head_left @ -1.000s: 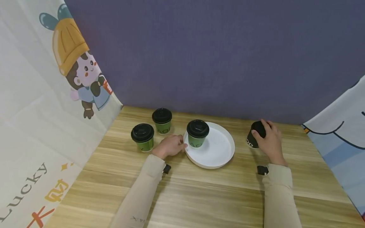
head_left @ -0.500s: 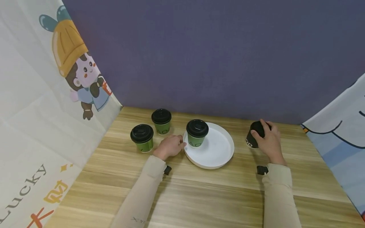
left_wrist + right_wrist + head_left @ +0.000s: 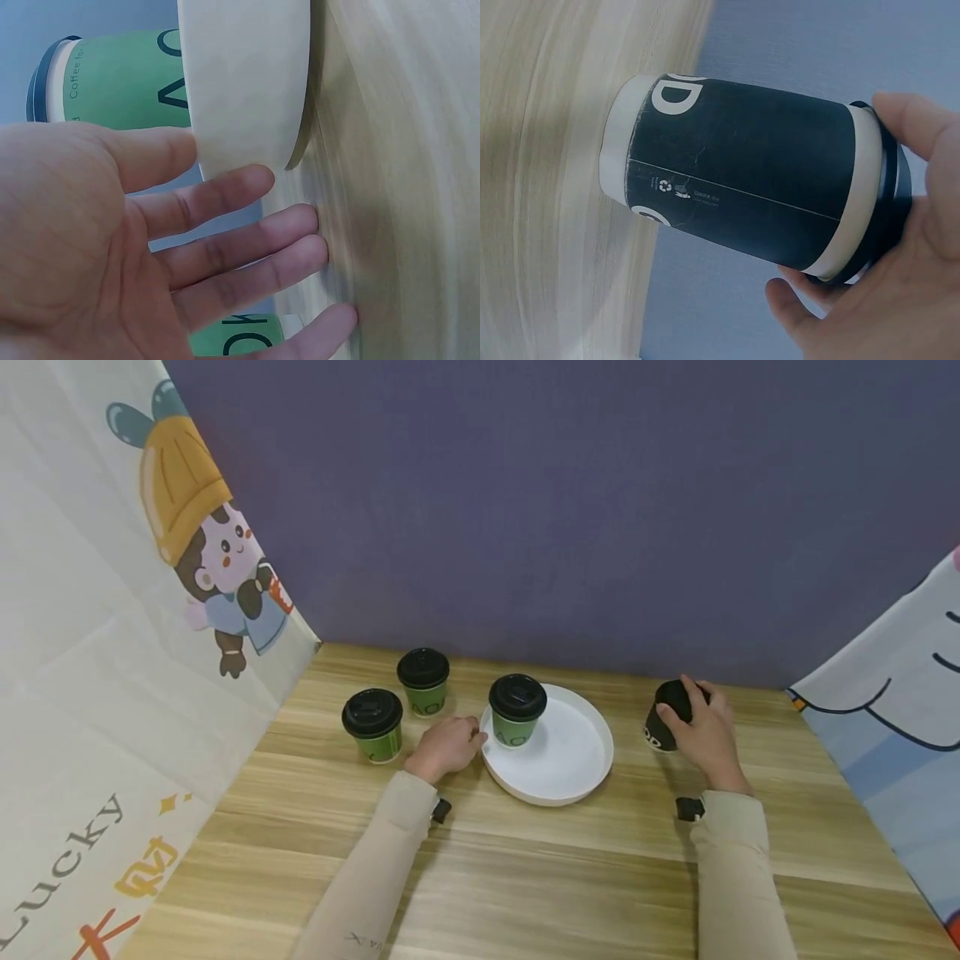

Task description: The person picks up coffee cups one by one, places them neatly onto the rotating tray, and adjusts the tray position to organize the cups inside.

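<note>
My left hand (image 3: 448,748) is at the left rim of a round white tray (image 3: 581,752). In the left wrist view the thumb and index finger (image 3: 232,191) pinch the tray's rim, while the other fingers extend beside it towards the tabletop. A green paper coffee cup (image 3: 515,727) with a black lid stands upright on the tray's left side. To the right of the tray, my right hand (image 3: 705,731) grips a black paper coffee cup (image 3: 735,169) from above by its dark lid (image 3: 892,202). That cup's pale base is close over the wood.
Two more green cups with black lids, a nearer one (image 3: 372,727) and a farther one (image 3: 423,683), stand left of the tray, close to my left hand. A dark purple-blue panel (image 3: 555,527) rises behind the wooden table (image 3: 540,885). Printed cloths hang at both sides.
The head view has shifted very slightly. Both hands, the tray and the cups keep practically the same places, with the black cup still gripped.
</note>
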`<state>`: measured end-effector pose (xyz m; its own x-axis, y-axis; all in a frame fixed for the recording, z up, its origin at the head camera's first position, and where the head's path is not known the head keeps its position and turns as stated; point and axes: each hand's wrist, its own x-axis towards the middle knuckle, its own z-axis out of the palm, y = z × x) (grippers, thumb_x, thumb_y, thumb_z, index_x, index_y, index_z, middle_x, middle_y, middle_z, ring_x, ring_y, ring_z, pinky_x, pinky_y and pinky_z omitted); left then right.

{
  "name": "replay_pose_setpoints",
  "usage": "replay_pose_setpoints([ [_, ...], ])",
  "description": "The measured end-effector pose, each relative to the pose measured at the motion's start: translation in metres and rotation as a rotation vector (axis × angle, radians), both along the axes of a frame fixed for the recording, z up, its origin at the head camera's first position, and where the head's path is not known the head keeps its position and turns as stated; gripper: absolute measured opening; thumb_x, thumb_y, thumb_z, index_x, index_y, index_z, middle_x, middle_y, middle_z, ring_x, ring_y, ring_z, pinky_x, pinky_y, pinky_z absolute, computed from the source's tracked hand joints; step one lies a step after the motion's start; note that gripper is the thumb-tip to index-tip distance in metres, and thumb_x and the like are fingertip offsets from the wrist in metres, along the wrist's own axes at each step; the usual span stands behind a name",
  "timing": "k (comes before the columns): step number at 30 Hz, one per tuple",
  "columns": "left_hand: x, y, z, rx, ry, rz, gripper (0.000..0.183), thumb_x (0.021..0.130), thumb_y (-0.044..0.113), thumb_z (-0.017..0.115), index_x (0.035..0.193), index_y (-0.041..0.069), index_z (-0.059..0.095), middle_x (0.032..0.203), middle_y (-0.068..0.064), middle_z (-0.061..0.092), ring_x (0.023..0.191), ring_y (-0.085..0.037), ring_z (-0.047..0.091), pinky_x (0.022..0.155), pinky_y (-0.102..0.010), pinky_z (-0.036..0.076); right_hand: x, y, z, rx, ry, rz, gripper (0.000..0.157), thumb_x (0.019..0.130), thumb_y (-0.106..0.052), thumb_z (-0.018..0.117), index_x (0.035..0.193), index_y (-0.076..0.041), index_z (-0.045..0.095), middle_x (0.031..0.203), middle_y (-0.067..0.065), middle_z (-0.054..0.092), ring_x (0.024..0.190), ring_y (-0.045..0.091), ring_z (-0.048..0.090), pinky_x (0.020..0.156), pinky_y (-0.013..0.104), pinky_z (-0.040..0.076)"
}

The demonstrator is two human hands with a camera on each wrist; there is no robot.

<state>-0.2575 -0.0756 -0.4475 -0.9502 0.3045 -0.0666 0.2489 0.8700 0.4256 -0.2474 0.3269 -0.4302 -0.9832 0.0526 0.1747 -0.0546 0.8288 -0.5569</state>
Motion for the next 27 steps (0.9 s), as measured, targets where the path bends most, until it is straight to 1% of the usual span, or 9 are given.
replay_pose_setpoints([
  [4, 0.0004, 0.0018, -0.0024, 0.006, 0.016, 0.014, 0.026, 0.099, 0.034, 0.050, 0.099, 0.014, 0.066, 0.090, -0.001, 0.066, 0.081, -0.019, 0.058, 0.072, -0.038, 0.049, 0.0009, -0.0003, -0.0004, -0.007, -0.008, -0.004, 0.074, 0.098, -0.053, 0.042, 0.156, -0.025, 0.006, 0.158, 0.025, 0.002, 0.138, 0.058, 0.007, 0.095, 0.076, 0.021],
  [10, -0.0025, 0.0038, -0.0085, -0.002, 0.063, 0.021, 0.027, 0.101, 0.031, 0.047, 0.081, 0.016, 0.059, 0.074, -0.001, 0.058, 0.071, -0.019, 0.054, 0.064, -0.034, 0.044, 0.0013, -0.0005, 0.0005, -0.012, -0.012, -0.002, 0.075, 0.098, -0.053, 0.042, 0.156, -0.025, 0.005, 0.158, 0.025, 0.001, 0.137, 0.060, 0.007, 0.093, 0.076, 0.022],
  [12, -0.0031, 0.0038, -0.0092, 0.003, 0.066, 0.022, 0.028, 0.101, 0.031, 0.047, 0.081, 0.016, 0.059, 0.074, -0.002, 0.057, 0.070, -0.019, 0.054, 0.062, -0.034, 0.043, 0.0015, -0.0008, 0.0009, -0.010, -0.010, -0.002, 0.075, 0.098, -0.053, 0.042, 0.156, -0.025, 0.005, 0.158, 0.025, 0.001, 0.137, 0.060, 0.007, 0.093, 0.077, 0.022],
  [14, -0.0034, 0.0032, -0.0089, 0.009, 0.056, 0.021, 0.027, 0.100, 0.034, 0.048, 0.084, 0.016, 0.060, 0.076, -0.001, 0.058, 0.070, -0.019, 0.054, 0.062, -0.033, 0.043, 0.0018, -0.0013, 0.0013, -0.008, -0.008, -0.002, 0.075, 0.098, -0.053, 0.042, 0.156, -0.024, 0.005, 0.158, 0.025, 0.001, 0.137, 0.060, 0.007, 0.093, 0.077, 0.023],
  [17, -0.0032, 0.0010, -0.0069, 0.013, 0.018, 0.010, 0.031, 0.097, 0.043, 0.052, 0.094, 0.014, 0.062, 0.081, -0.001, 0.062, 0.072, -0.018, 0.055, 0.065, -0.033, 0.045, 0.0024, -0.0020, 0.0017, -0.003, -0.007, -0.007, 0.074, 0.098, -0.052, 0.042, 0.156, -0.024, 0.005, 0.157, 0.025, 0.002, 0.137, 0.059, 0.007, 0.092, 0.076, 0.023],
  [21, -0.0019, -0.0024, -0.0034, 0.013, -0.052, -0.014, 0.048, 0.087, 0.058, 0.060, 0.104, 0.013, 0.061, 0.091, 0.000, 0.064, 0.081, -0.017, 0.058, 0.072, -0.034, 0.048, 0.0030, -0.0027, 0.0022, -0.004, -0.009, -0.009, 0.074, 0.098, -0.052, 0.041, 0.156, -0.024, 0.005, 0.158, 0.025, 0.002, 0.137, 0.059, 0.006, 0.091, 0.076, 0.025],
  [24, 0.0001, -0.0033, -0.0012, 0.021, -0.094, -0.030, 0.061, 0.079, 0.064, 0.065, 0.113, 0.013, 0.060, 0.103, -0.001, 0.065, 0.094, -0.019, 0.061, 0.082, -0.036, 0.050, 0.0032, -0.0028, 0.0026, -0.006, -0.007, -0.008, 0.074, 0.098, -0.052, 0.042, 0.156, -0.024, 0.005, 0.158, 0.024, 0.002, 0.137, 0.059, 0.007, 0.091, 0.076, 0.025],
  [27, 0.0022, -0.0024, 0.0004, 0.015, -0.108, -0.052, 0.072, 0.075, 0.067, 0.068, 0.121, 0.012, 0.058, 0.116, -0.004, 0.064, 0.109, -0.022, 0.060, 0.093, -0.039, 0.049, 0.0033, -0.0027, 0.0027, -0.002, -0.005, -0.009, 0.074, 0.098, -0.052, 0.042, 0.156, -0.024, 0.005, 0.158, 0.025, 0.002, 0.137, 0.059, 0.008, 0.092, 0.076, 0.025],
])
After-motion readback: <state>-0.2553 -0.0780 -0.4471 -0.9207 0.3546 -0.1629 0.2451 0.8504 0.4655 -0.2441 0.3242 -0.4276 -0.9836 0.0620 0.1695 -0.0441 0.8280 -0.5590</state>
